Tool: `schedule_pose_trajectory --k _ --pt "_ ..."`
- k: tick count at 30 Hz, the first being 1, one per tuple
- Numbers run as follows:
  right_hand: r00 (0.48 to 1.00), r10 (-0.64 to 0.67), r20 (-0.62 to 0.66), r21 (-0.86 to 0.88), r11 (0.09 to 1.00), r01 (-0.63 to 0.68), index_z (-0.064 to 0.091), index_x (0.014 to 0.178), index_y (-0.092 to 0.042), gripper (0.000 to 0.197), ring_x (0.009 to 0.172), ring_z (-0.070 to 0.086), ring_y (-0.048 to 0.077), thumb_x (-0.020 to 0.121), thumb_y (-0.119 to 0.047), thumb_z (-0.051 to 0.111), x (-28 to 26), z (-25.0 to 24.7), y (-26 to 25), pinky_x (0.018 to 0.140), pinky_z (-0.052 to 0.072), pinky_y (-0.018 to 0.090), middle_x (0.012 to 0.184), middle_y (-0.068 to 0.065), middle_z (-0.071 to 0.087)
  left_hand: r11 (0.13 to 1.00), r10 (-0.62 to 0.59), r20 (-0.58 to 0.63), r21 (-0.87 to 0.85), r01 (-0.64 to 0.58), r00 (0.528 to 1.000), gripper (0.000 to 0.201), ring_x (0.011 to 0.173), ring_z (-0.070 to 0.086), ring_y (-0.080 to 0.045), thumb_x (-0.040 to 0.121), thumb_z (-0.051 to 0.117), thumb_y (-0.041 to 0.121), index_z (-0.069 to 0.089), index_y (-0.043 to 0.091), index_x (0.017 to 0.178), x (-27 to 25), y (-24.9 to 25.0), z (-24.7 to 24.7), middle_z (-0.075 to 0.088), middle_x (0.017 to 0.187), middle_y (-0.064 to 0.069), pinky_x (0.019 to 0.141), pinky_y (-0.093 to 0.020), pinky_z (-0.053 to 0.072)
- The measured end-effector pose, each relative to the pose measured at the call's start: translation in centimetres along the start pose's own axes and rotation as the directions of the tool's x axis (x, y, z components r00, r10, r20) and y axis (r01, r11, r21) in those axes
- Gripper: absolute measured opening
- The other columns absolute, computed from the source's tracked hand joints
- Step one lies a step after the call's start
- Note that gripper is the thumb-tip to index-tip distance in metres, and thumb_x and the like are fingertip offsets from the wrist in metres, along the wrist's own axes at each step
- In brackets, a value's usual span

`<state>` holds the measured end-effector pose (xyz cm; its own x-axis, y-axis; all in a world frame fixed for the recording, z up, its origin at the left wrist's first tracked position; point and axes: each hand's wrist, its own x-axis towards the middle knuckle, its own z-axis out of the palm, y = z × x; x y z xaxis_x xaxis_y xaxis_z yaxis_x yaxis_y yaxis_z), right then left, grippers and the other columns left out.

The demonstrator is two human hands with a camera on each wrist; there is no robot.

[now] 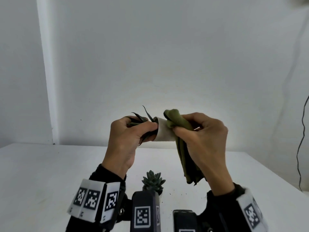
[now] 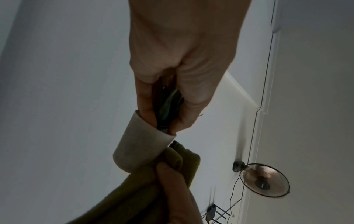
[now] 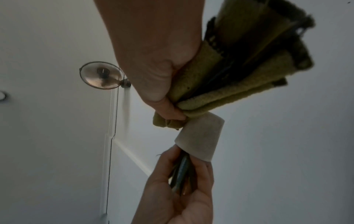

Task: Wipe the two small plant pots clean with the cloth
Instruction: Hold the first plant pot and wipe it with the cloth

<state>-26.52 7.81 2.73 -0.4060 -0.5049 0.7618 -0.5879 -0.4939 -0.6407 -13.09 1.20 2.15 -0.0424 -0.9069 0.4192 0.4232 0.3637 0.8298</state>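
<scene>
A small white plant pot (image 1: 164, 131) (image 2: 139, 149) (image 3: 201, 137) lies on its side in the air above the table, its dark spiky leaves pointing left. My left hand (image 1: 127, 133) (image 2: 172, 106) (image 3: 178, 181) grips it at the rim, fingers curled round the leaves. My right hand (image 1: 199, 131) (image 3: 162, 91) pinches a folded olive-green cloth (image 1: 184, 148) (image 2: 149, 189) (image 3: 229, 75) and presses it against the pot's base end. A second pot with a grey-green succulent (image 1: 153, 180) stands on the table below, its pot mostly hidden behind a wrist device.
The white table (image 1: 50, 173) runs to a plain white wall. A dark cable (image 1: 301, 139) hangs at the right. Specks of soil (image 1: 182, 193) lie beside the succulent. A wall fan (image 2: 266, 180) (image 3: 101, 75) shows in both wrist views.
</scene>
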Motion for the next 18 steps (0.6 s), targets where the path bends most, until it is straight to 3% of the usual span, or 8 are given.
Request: schedule_pose_trajectory --k 7,10,13,15,18 --pt "0.995 -0.018 0.098 0.042 0.999 0.014 0.077 0.077 -0.022 0.021 0.059 0.057 0.005 0.065 -0.004 0.076 -0.6 0.9 -0.3 0.056 0.042 0.012 0.067 -0.009 0.069 1.000 -0.026 -0.026 0.008 0.027 0.999 0.012 0.062 0.068 -0.027 0.071 0.072 -0.010 0.065 -0.011 0.080 0.2 -0.2 -0.2 0.068 0.070 -0.018 0.067 -0.035 0.061" --pt "0.978 0.063 0.199 0.242 0.964 -0.111 0.077 0.073 -0.019 0.022 0.056 0.060 0.008 0.064 0.001 0.077 -0.5 0.6 -1.0 0.056 0.047 0.017 0.064 -0.005 0.070 0.997 -0.067 0.021 -0.029 0.068 0.998 0.004 0.062 0.069 -0.025 0.075 0.068 -0.009 0.066 -0.008 0.078 -0.1 -0.1 0.0 0.069 0.068 -0.016 0.065 -0.033 0.061" --pt "0.929 0.277 0.246 0.574 0.730 -0.370 0.073 0.068 -0.007 0.015 0.053 0.061 0.018 0.056 0.001 0.077 0.2 -0.1 -1.1 0.053 0.050 0.022 0.061 0.007 0.066 0.997 -0.061 0.015 -0.051 0.062 0.998 0.004 0.061 0.069 -0.024 0.074 0.069 -0.010 0.065 -0.009 0.077 0.1 0.3 -0.2 0.068 0.066 -0.015 0.064 -0.033 0.060" --pt "0.868 0.384 0.316 0.651 0.578 -0.493 0.071 0.072 -0.004 0.022 0.048 0.057 0.019 0.051 -0.006 0.078 0.7 -0.8 -0.9 0.047 0.049 0.022 0.059 0.010 0.063 0.998 -0.052 -0.010 -0.042 0.051 0.999 0.003 0.060 0.069 -0.024 0.074 0.069 -0.009 0.066 -0.007 0.074 0.2 0.4 -0.6 0.069 0.066 -0.014 0.064 -0.033 0.060" --pt "0.794 0.416 0.442 0.676 0.427 -0.600 0.068 0.080 -0.002 0.028 0.048 0.057 0.018 0.058 -0.018 0.073 1.0 -1.6 -0.7 0.047 0.050 0.023 0.067 0.011 0.063 0.998 -0.057 -0.011 -0.036 0.057 0.998 0.007 0.057 0.068 -0.021 0.076 0.067 -0.009 0.066 -0.005 0.070 0.2 0.5 -0.8 0.070 0.063 -0.011 0.059 -0.029 0.059"
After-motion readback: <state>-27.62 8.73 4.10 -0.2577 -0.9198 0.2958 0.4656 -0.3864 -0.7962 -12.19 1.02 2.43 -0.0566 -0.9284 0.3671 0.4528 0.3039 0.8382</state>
